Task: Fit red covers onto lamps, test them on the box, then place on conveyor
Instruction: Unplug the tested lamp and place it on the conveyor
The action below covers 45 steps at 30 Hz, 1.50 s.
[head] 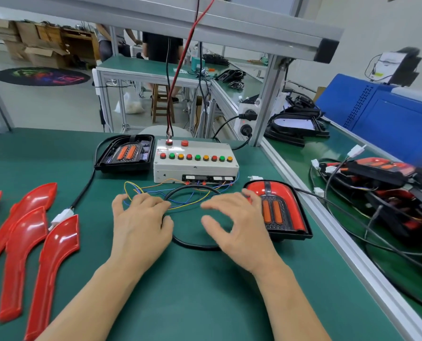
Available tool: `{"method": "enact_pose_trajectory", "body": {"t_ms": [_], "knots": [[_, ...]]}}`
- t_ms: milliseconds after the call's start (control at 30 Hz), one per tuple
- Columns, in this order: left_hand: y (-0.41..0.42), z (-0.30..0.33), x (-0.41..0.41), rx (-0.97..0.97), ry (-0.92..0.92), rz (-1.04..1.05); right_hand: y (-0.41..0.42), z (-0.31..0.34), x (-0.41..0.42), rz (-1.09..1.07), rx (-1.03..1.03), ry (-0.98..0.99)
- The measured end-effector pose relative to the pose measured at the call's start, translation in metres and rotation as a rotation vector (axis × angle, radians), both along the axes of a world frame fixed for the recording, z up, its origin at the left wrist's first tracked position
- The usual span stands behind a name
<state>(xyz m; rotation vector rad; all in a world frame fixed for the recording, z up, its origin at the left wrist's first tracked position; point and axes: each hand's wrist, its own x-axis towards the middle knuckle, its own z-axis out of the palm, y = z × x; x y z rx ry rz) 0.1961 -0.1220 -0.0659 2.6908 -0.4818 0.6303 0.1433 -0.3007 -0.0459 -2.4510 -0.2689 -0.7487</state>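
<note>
A white test box [195, 166] with coloured buttons stands at the middle of the green table. Left of it lies a black lamp [126, 153] without a cover, its cable ending in a white plug [62, 216]. On the right lies a lamp with a red cover [279, 207]. Several loose red covers [35, 244] lie at the left. My left hand [141, 225] hovers with spread fingers over a looped black cable [192, 246]. My right hand [239, 227] is spread too, its fingertips beside the covered lamp's left edge. Neither holds anything.
Thin coloured wires [156, 190] run from the box's front. An aluminium rail [328, 232] separates the table from the conveyor [303, 168] on the right, which carries finished lamps [382, 173] with tangled cables and black housings [296, 126]. A blue machine [389, 112] stands beyond it.
</note>
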Motion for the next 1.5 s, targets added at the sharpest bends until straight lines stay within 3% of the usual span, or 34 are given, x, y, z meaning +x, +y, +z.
{"method": "enact_pose_trajectory", "body": {"t_ms": [133, 233, 467, 567, 667, 800, 933, 1033, 1167, 1367, 1500], "knots": [[0.000, -0.003, 0.000, 0.099, 0.037, 0.044, -0.032, 0.013, 0.000, -0.459, 0.143, -0.170], [-0.004, -0.003, -0.002, 0.144, 0.113, 0.096, -0.056, 0.014, -0.002, -0.721, 0.319, 0.068], [-0.008, -0.001, -0.002, 0.202, 0.120, 0.131, -0.076, 0.010, -0.008, -0.904, 0.372, 0.359], [-0.010, 0.003, -0.004, 0.199, 0.150, 0.132, -0.081, 0.008, -0.011, -0.848, 0.505, 0.496], [-0.014, 0.008, -0.004, 0.129, 0.099, 0.086, -0.083, 0.008, -0.011, -0.764, 0.610, 0.513], [-0.030, 0.018, -0.004, -0.131, 0.017, -0.058, -0.084, 0.007, -0.011, -0.655, 0.809, 0.440], [-0.058, 0.024, -0.007, -0.782, 0.293, -0.142, -0.088, 0.007, -0.013, -0.557, 1.031, 0.417], [-0.080, 0.021, -0.010, -1.033, 0.515, -0.162, -0.093, 0.007, -0.015, -0.470, 1.179, 0.397], [-0.091, 0.020, -0.006, -1.173, 0.683, -0.244, -0.095, 0.007, -0.016, -0.362, 1.255, 0.421], [-0.092, 0.014, -0.002, -1.177, 1.035, -0.489, -0.094, 0.005, -0.014, -0.191, 1.256, 0.474], [-0.095, 0.011, 0.002, -1.325, 1.104, -0.487, -0.088, 0.005, -0.011, -0.126, 1.244, 0.500]]}}
